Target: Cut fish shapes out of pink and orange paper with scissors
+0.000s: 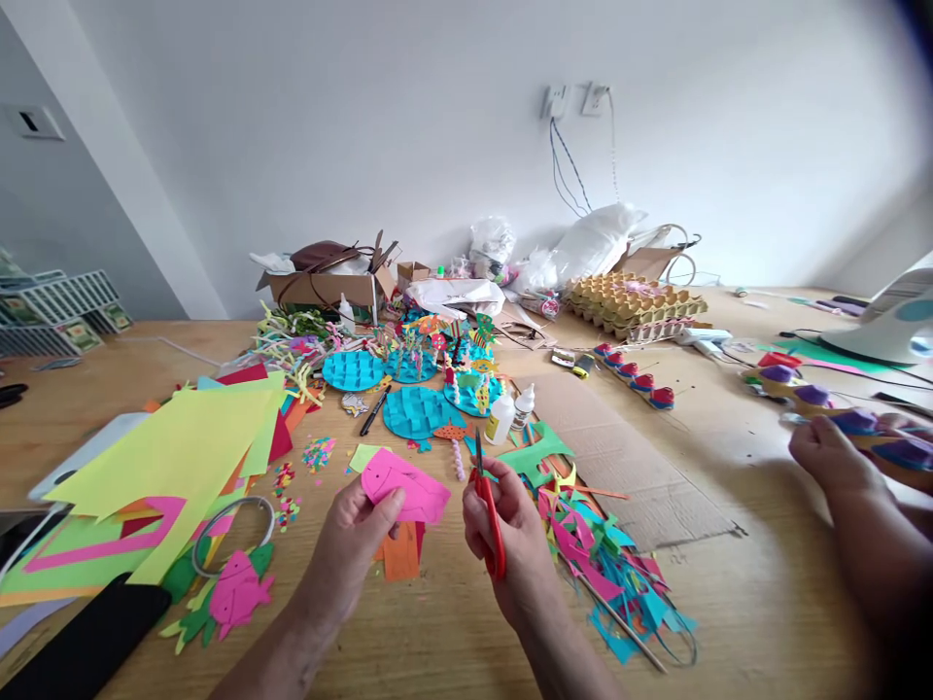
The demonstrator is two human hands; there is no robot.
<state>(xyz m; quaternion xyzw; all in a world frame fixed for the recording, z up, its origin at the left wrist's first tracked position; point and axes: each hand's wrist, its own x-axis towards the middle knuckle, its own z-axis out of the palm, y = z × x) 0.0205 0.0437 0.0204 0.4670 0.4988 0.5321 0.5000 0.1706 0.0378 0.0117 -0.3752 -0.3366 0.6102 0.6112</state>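
My left hand pinches a piece of pink paper with a fish outline drawn on it. In my right hand is a pair of red-handled scissors, blades pointing up and apart from the paper. Below the pink paper lies a piece of orange paper on the table. Cut-out pink paper fish rest on green ones at the lower left. Just right of my right hand is a heap of coloured paper scraps.
Coloured paper sheets cover the left side. Blue decorated discs, glue bottles and a black marker lie ahead. Cardboard is at right, where another person's hand holds a painted egg-carton strip.
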